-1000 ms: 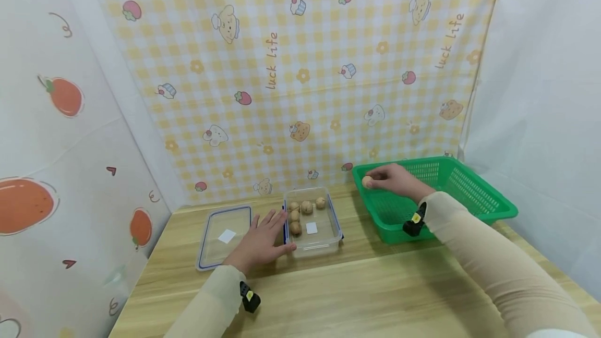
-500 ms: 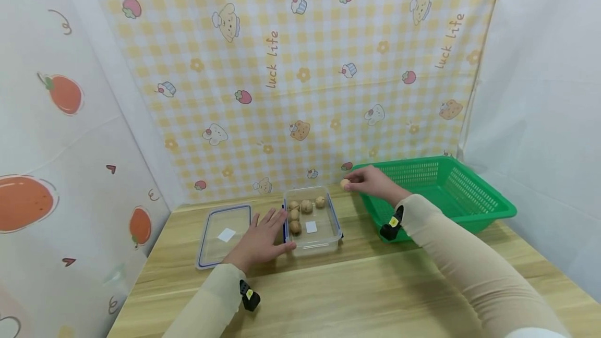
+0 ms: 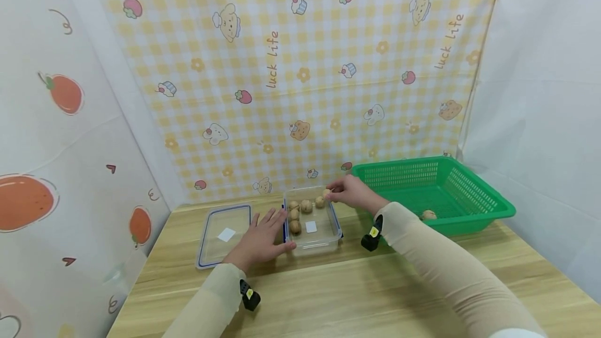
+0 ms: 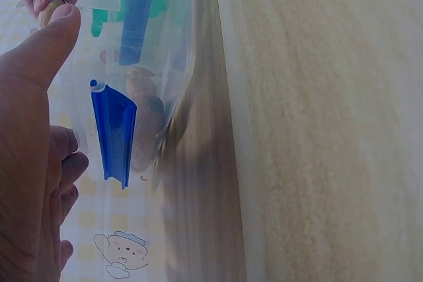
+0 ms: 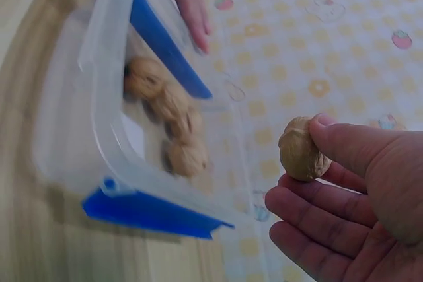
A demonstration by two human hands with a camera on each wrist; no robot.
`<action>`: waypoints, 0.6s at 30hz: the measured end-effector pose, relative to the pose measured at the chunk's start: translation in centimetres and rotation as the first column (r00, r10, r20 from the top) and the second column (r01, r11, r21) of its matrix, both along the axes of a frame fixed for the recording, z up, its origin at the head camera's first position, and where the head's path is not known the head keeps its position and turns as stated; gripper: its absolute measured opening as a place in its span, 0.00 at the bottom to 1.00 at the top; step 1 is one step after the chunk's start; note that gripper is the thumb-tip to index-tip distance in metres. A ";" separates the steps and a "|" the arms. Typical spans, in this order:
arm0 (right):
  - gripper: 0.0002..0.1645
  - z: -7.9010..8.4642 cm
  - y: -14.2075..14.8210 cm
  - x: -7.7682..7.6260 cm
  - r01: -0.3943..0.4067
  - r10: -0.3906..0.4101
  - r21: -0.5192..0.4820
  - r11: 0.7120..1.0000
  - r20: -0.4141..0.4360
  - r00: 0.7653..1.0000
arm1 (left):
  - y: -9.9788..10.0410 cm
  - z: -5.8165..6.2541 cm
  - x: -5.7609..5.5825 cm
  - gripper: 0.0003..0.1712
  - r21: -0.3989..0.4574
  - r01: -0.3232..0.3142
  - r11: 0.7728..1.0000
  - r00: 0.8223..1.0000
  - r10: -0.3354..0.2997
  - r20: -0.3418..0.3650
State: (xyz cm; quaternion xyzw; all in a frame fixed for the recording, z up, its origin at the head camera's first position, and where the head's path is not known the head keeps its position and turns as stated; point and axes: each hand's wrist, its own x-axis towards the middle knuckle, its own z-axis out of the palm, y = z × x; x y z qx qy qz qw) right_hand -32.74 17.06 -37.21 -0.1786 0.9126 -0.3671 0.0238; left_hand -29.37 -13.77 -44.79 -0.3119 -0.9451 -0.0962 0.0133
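A walnut [image 5: 302, 150] is pinched between the thumb and fingers of my right hand [image 3: 353, 192], at the back right rim of a clear plastic box [image 3: 324, 233]. Several walnuts [image 3: 295, 227] lie inside that box, along its left side and back, beside a white square label [image 3: 311, 227]. My left hand [image 3: 263, 239] rests against the box's left side, fingers straight and spread, with the thumb by the front corner. In the left wrist view a blue side clip [image 4: 115, 133] hangs down near the left fingers.
A clear lid [image 3: 211, 239] with a blue seal lies flat left of the box. To the right stands a green plastic basket [image 3: 488, 192], with a walnut [image 3: 429, 215] showing at its near side. A checked cloth [image 3: 300, 103] hangs behind the wooden table [image 3: 328, 296].
My right hand has carried the walnut leftward from over the green basket to the box's back right rim. A walnut in the basket has come into sight. My left hand has stayed put.
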 end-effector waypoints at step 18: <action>0.20 -3.3 -5.3 0.6 -0.008 0.011 -0.056 0.998 0.045 0.999 | 0.0 -0.4 -0.4 0.54 0.017 -0.007 1.000 1.000 0.007 0.009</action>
